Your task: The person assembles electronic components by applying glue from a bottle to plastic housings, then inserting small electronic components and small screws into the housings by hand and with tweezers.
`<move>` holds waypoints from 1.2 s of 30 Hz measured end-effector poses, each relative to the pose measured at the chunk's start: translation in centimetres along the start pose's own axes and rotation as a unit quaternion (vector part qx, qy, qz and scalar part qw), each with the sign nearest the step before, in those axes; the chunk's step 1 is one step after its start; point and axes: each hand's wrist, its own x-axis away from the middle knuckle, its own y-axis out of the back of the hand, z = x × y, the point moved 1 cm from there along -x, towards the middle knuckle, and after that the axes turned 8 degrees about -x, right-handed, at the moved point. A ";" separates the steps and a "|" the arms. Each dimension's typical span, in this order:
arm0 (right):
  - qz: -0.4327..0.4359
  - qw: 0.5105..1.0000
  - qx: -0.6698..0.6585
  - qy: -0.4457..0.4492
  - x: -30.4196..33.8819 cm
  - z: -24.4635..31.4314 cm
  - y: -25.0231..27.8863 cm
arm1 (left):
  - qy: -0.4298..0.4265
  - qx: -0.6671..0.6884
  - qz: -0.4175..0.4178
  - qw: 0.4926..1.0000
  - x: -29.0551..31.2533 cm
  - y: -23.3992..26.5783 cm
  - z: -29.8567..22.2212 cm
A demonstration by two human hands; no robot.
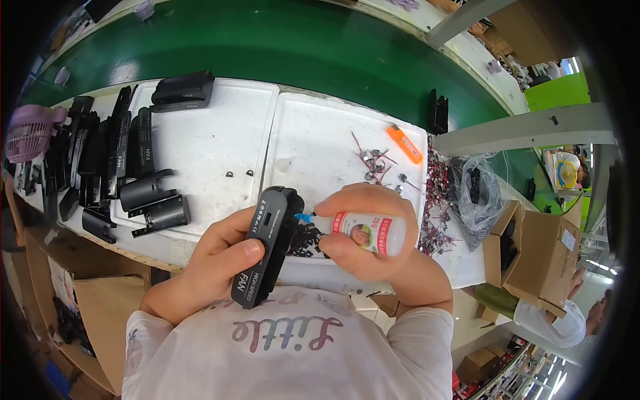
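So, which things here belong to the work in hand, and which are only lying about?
In the work:
black casing, in the left hand
bottle, in the right hand, its blue tip at the casing
probably also the black shells and small wired parts

Apparently just lying about:
orange object
purple slatted item
cardboard box

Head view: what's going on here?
A person's left hand holds a black casing; the right hand holds a bottle, its blue tip at the casing's edge. Whether it touches is hard to tell. More casings lie to the left, small wired parts to the right.
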 end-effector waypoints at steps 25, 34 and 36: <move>-0.068 0.996 0.064 0.010 -1.1 -0.5 1.1 | 0.002 -0.013 0.000 1.000 -0.2 0.4 0.0; 0.062 0.852 0.519 0.020 -5.2 -10.4 5.1 | 0.071 0.064 -0.010 0.995 -0.6 0.8 0.4; 0.101 0.840 0.533 -0.003 -5.4 -10.4 5.0 | 0.062 0.069 -0.019 0.995 -0.8 1.2 0.6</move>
